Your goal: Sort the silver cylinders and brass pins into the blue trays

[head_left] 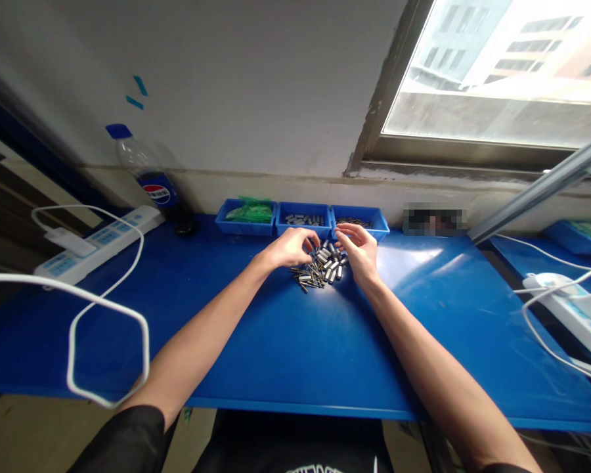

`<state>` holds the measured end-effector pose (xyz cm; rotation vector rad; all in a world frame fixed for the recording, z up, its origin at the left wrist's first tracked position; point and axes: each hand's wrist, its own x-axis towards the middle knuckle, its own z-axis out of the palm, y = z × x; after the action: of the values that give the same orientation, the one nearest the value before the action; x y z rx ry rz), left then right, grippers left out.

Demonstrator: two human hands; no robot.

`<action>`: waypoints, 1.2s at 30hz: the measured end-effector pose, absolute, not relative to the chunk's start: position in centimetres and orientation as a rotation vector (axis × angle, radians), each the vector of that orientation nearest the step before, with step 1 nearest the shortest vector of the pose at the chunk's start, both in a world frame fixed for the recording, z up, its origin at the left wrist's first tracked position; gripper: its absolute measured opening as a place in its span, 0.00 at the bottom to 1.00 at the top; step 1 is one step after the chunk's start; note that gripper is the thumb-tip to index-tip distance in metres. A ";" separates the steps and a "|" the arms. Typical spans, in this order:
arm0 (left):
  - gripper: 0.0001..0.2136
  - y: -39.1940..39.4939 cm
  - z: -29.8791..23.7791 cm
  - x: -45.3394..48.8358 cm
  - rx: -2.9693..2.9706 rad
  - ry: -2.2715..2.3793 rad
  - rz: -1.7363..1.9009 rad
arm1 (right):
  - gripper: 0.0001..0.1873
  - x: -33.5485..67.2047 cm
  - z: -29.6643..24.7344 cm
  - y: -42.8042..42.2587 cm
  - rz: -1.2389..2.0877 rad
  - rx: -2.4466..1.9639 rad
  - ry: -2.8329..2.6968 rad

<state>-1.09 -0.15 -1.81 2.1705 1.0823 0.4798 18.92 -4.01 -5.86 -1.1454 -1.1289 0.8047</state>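
A loose pile of small metal parts [328, 266], short silvery cylinders mixed with thin brass-coloured pins, lies on the blue table [295, 348]. At the pile's left edge hovers my left hand [290, 247], its fingers curled but thumb and fingertips apart. My right hand [360, 253] is over the pile's right side, fingers bent and spread from the thumb. I make out nothing held in either hand. Just behind stand a blue bin with silvery cylinders [303, 230] and a blue bin with thin pins [381, 220], the latter partly hidden by my right hand.
A blue bin with green plastic bags [246, 228] stands left in the row. Farther left are a cola bottle [152, 177] and a white power strip [113, 236] with a looping white cable [145, 328]. At right, a metal bar [536, 187] slants up near another power strip [576, 305].
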 end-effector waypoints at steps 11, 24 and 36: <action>0.09 0.2 -1.4 -1.4 2.076 1.038 0.468 | 0.17 18.7 -5.8 -4.0 0.826 -1.163 -1.159; 0.10 0.5 -1.0 -1.1 1.731 0.884 0.906 | 0.17 18.3 -5.0 -4.8 0.988 -1.064 -1.284; 0.10 0.9 -1.7 -1.6 2.004 1.059 0.796 | 0.16 18.8 -5.6 -4.2 0.956 -1.057 -1.164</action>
<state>-1.55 0.87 -1.66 2.0036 1.0588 0.7960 18.77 -4.19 -5.65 -1.0573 -1.1644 0.9563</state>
